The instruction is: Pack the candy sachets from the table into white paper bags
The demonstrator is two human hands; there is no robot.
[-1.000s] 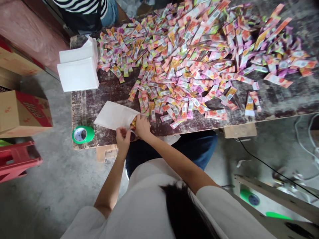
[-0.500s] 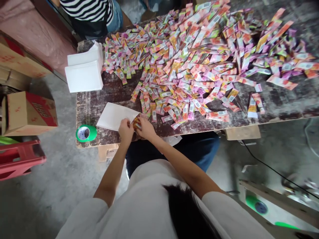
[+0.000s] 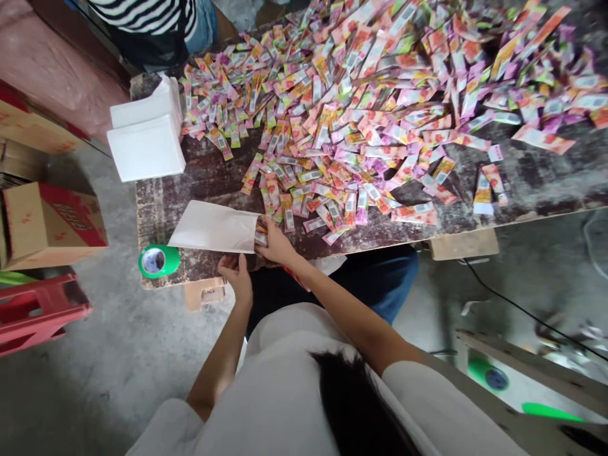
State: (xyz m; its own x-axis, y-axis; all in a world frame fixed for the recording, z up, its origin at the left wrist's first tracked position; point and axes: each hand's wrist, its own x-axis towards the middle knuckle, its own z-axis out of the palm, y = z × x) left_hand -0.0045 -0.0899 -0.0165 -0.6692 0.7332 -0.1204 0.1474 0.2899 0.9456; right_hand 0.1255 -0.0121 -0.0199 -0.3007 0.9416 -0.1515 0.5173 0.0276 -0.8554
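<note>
A white paper bag (image 3: 213,227) lies at the front of the table, its mouth toward my right hand (image 3: 276,244). That hand is closed around a bundle of sachets (image 3: 261,232), whose far end sits inside the bag's mouth. My left hand (image 3: 236,273) is just below the bag's near edge, by the table edge, holding nothing, thumb and fingers apart. Beyond the bag spreads a big heap of colourful printed sachets (image 3: 327,136), pink, orange, purple and green.
A stack of white paper bags (image 3: 147,147) stands at the table's left end, and a roll of green tape (image 3: 159,260) sits at the near left corner. Cardboard boxes (image 3: 52,221) and a red plastic stool (image 3: 42,310) are on the floor at left. Another person (image 3: 147,28) is across the table.
My left hand has let go of the bag's mouth and drawn down toward me. The bag now covers more of the sachet bundle, which my right hand still grips.
</note>
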